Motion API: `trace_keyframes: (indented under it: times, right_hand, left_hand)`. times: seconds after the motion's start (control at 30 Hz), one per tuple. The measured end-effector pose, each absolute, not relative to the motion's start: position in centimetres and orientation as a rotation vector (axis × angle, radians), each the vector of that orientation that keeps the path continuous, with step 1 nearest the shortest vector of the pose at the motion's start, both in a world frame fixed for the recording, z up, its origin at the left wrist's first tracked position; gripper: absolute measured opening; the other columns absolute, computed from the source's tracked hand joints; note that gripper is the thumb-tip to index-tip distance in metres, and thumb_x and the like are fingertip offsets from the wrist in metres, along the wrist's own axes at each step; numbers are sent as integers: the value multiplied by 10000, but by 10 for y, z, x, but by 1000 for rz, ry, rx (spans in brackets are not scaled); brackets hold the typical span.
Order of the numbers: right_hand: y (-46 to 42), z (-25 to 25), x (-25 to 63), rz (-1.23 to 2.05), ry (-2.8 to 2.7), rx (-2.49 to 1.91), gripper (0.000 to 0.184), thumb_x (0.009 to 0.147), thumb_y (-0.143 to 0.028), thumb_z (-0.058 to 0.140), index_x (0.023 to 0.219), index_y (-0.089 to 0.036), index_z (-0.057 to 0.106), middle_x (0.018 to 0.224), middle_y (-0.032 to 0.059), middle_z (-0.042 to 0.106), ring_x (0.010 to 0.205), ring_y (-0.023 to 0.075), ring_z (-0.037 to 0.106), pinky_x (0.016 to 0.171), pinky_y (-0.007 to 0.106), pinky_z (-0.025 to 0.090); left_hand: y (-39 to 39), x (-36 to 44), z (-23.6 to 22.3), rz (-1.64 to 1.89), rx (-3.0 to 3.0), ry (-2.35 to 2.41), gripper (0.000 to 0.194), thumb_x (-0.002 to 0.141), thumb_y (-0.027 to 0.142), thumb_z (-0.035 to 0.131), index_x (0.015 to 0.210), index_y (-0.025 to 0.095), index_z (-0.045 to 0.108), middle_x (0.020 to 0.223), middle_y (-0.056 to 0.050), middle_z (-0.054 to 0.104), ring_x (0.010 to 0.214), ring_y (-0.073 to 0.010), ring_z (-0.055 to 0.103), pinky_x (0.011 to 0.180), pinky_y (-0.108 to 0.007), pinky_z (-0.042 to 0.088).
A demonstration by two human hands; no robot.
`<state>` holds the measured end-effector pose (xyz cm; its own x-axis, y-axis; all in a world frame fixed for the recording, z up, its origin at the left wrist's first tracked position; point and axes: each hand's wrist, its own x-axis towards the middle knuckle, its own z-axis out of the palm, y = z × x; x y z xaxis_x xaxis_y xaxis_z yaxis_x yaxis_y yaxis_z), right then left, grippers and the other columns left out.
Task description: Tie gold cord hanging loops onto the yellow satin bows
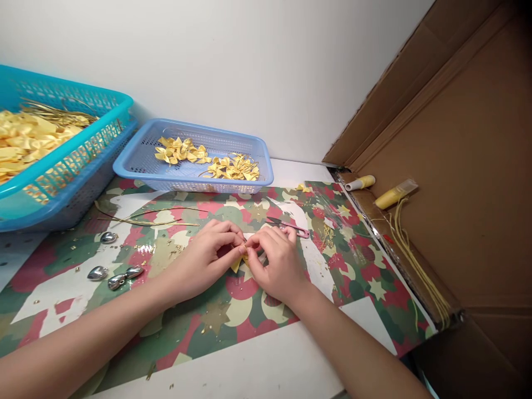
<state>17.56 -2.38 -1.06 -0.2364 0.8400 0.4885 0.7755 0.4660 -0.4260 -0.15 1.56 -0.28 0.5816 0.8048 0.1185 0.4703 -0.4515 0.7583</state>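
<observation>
Just above the table, my left hand (210, 252) and my right hand (276, 263) meet fingertip to fingertip. Both are closed in a pinch on a small piece of yellow satin ribbon (236, 266), whose lower end pokes out below the fingers. The rest of it is hidden by the fingers. Behind my right hand's knuckles are pink-handled snips (302, 233) with a dark blade, partly covered by the hand. Thin gold cords (153, 221) lie beyond my left hand. Silver heart-shaped charms (98, 272) rest left of my left forearm, with tiny gold bits scattered around.
A blue basket (191, 124) holding yellow ribbon bows (235, 168) stands at the back. Turquoise basket (66, 149), full of yellow ribbon pieces, is at left. On the right, a cardboard wall (457, 166) borders the table beside yellow tubes (394, 194) and hanging yellow cords (415, 271).
</observation>
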Motion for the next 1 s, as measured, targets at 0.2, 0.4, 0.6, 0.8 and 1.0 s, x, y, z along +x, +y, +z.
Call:
trace_keyframes:
  times: [0.2,0.4,0.6,0.8,1.0]
  right_hand:
    - [-21,-4,185,272,-2127,-1340,101,915,-184,538,821,-205,567,830,-32,689,768,134,590,830,328,272]
    - [-18,0,191,362,-2152,-1281,124,921,-168,573,805,-210,574,811,-47,678,786,133,584,854,332,264]
    - [-17,-1,192,329,-2186,-1287,133,934,-181,570,807,-217,573,815,-48,684,797,138,584,861,340,269]
    - [-16,0,193,321,-2205,-1288,140,946,-191,576,808,-217,569,827,-49,688,794,135,574,868,340,269]
    - [-16,0,192,252,-2240,-1258,139,943,-175,582,810,-211,565,840,-56,691,788,129,557,864,343,258]
  left_hand:
    - [18,-2,-7,632,2135,991,359,962,434,463,751,230,670,969,-45,651,935,-242,523,814,-382,425]
    - [18,-4,-7,607,2121,979,367,969,440,466,738,235,666,967,-35,651,932,-235,530,799,-366,432]
    - [19,-5,-6,615,2113,974,383,959,447,469,717,235,676,959,-46,663,920,-241,539,787,-370,454]
    - [19,-4,-5,613,2096,969,372,948,443,485,688,236,653,928,-41,662,909,-242,547,773,-363,458]
    - [19,-5,-6,600,2084,979,364,945,441,484,693,239,652,932,-40,653,913,-243,548,773,-360,454]
